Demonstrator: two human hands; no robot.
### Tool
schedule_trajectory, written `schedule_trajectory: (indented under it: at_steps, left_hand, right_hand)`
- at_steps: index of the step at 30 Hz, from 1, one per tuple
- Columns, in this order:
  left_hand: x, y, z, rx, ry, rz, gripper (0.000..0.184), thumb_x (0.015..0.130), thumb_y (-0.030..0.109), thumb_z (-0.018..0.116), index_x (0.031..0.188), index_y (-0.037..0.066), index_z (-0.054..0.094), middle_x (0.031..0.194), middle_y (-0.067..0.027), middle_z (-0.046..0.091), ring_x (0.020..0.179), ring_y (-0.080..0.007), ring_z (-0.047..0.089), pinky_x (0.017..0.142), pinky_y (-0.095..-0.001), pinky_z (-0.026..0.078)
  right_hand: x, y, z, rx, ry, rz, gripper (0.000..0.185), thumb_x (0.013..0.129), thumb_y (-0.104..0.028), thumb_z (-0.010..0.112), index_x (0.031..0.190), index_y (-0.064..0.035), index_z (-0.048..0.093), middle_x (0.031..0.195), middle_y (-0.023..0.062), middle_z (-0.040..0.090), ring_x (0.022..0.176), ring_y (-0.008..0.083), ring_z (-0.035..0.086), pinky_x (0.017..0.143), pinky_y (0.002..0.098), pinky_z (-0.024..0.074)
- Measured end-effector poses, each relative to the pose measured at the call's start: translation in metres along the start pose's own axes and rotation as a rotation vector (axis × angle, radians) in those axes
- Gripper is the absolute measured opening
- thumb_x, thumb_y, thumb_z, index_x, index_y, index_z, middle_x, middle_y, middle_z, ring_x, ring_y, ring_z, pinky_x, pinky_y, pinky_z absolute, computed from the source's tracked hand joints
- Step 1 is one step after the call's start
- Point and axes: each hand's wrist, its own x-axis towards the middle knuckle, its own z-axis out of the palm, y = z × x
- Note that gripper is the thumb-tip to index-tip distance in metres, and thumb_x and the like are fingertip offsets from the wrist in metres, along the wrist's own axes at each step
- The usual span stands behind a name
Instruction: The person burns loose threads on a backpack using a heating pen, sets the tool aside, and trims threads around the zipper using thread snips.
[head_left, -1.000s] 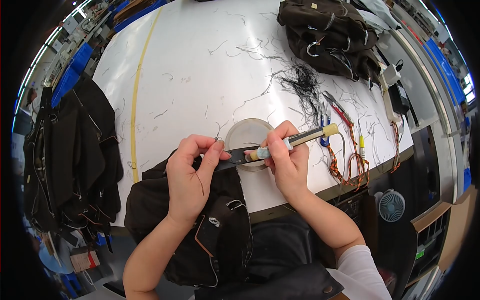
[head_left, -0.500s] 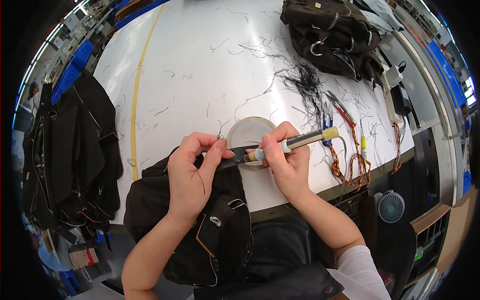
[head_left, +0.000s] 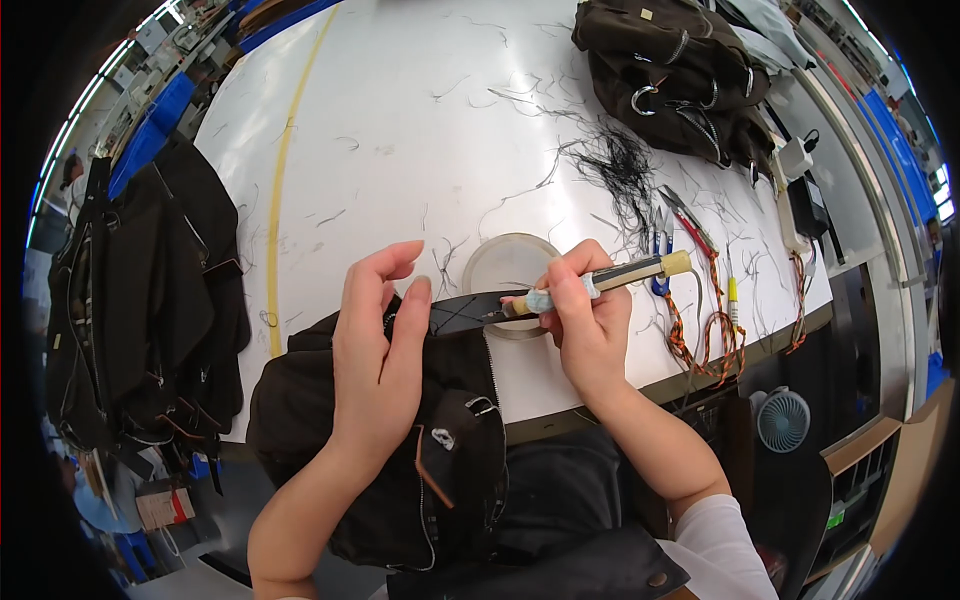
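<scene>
My left hand (head_left: 380,345) is open, its thumb and fingers apart, just above the near end of a black strap (head_left: 455,315). My right hand (head_left: 590,330) grips a pen-shaped soldering iron (head_left: 630,272) with a taped handle and a yellow end cap. Its front end points left, at the strap; the tip itself is hard to make out. The strap belongs to a dark backpack (head_left: 300,400) that rests in my lap and against the table edge. Dark thread scraps (head_left: 447,260) lie on the table beyond my left fingers. A round translucent disc (head_left: 490,258) lies under the strap.
Several dark bags (head_left: 150,290) are piled at the left, and another bag (head_left: 670,75) sits at the back right. A heap of black threads (head_left: 615,165), blue-handled snips (head_left: 660,255), red-handled tweezers (head_left: 690,220) and a yellow pen (head_left: 733,300) lie right. A power strip (head_left: 785,200) edges the table.
My left thumb and finger have parted, letting go of a bit of thread, which now lies on the table. The right hand with the iron has shifted slightly.
</scene>
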Motion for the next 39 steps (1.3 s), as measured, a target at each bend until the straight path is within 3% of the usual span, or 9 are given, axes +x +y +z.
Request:
schedule_trajectory:
  at_steps: [4,9,12,15,26,32,35,36,39]
  left_hand:
    - [-0.026,0.008,-0.017,0.275,-0.118,0.012,0.052,0.083,0.001,0.061,0.132,-0.003,0.044,0.116,-0.0166,0.059,0.11,-0.0248,0.056,0.099,-0.0332,0.039]
    - [-0.029,0.003,-0.008,0.268,-0.039,0.09,0.038,0.08,0.008,0.069,0.113,-0.002,0.052,0.103,-0.0142,0.058,0.095,-0.0304,0.058,0.084,-0.0375,0.045]
    - [-0.024,0.001,-0.007,0.345,-0.025,0.203,0.022,0.082,0.009,0.067,0.1,0.003,0.056,0.096,-0.0098,0.057,0.086,-0.0284,0.057,0.074,-0.0365,0.043]
    - [-0.022,0.001,-0.006,0.362,-0.016,0.156,0.011,0.084,0.008,0.064,0.094,0.006,0.059,0.092,-0.0066,0.056,0.079,-0.0265,0.055,0.069,-0.0357,0.042]
    - [-0.025,0.007,-0.008,0.265,-0.012,0.167,0.011,0.083,0.0,0.061,0.094,0.0,0.059,0.092,-0.0109,0.055,0.084,-0.0229,0.057,0.078,-0.03,0.045]
    - [-0.024,0.002,-0.007,0.16,0.01,0.061,0.006,0.085,0.001,0.06,0.091,-0.001,0.057,0.089,-0.0086,0.056,0.081,-0.0177,0.055,0.075,-0.0274,0.044]
    - [-0.025,0.0,-0.006,0.122,0.045,0.035,0.006,0.087,0.003,0.061,0.09,0.0,0.057,0.085,-0.0087,0.056,0.076,-0.0207,0.055,0.07,-0.0303,0.044]
    - [-0.025,-0.001,-0.006,0.121,0.056,0.029,0.007,0.087,0.004,0.062,0.089,0.001,0.056,0.084,-0.009,0.056,0.075,-0.0228,0.056,0.069,-0.0321,0.044]
    - [-0.025,-0.002,-0.005,0.128,0.052,0.027,0.005,0.089,0.002,0.058,0.091,-0.001,0.055,0.081,-0.0049,0.056,0.073,-0.0119,0.051,0.069,-0.0241,0.042]
  right_hand:
    - [0.004,-0.009,0.001,0.064,0.004,0.091,0.017,0.098,-0.019,0.054,0.087,-0.0063,0.049,0.072,-0.0007,0.056,0.058,0.0012,0.046,0.049,0.0164,0.035]
    - [0.005,-0.025,0.019,-0.031,-0.042,0.101,0.023,0.099,-0.026,0.051,0.085,-0.009,0.047,0.068,-0.0014,0.055,0.055,-0.0002,0.045,0.045,0.014,0.0323]
    - [0.002,-0.017,0.021,0.049,-0.02,0.108,0.021,0.099,-0.023,0.052,0.086,-0.0082,0.048,0.071,-0.0025,0.055,0.058,0.0,0.047,0.048,0.0153,0.0336]
    - [0.002,-0.009,0.021,0.087,0.05,0.144,0.02,0.1,-0.023,0.052,0.086,-0.0083,0.047,0.07,-0.0025,0.054,0.056,-0.0003,0.045,0.047,0.0151,0.0329]
    - [-0.002,-0.014,0.022,0.041,0.058,0.132,0.022,0.098,-0.023,0.05,0.082,-0.0099,0.045,0.073,-0.0034,0.048,0.055,-0.0005,0.039,0.045,0.0133,0.0273]
    - [-0.001,-0.007,0.015,0.05,-0.029,0.125,0.019,0.097,-0.019,0.051,0.083,-0.0073,0.045,0.074,-0.0015,0.05,0.056,0.0021,0.042,0.062,0.0229,0.0532]
    - [-0.001,-0.005,0.017,0.105,-0.055,0.083,0.017,0.095,-0.015,0.057,0.083,-0.006,0.05,0.069,-0.0004,0.056,0.057,0.002,0.048,0.049,0.0167,0.036]
    - [-0.001,-0.004,0.017,0.08,-0.078,0.071,0.016,0.095,-0.014,0.058,0.083,-0.0055,0.051,0.069,-0.0004,0.056,0.058,0.002,0.049,0.049,0.0168,0.0362]
    - [-0.002,-0.004,0.016,0.01,-0.128,0.064,0.015,0.093,-0.011,0.06,0.082,-0.0042,0.053,0.069,-0.0006,0.056,0.059,0.0018,0.049,0.049,0.017,0.0365]
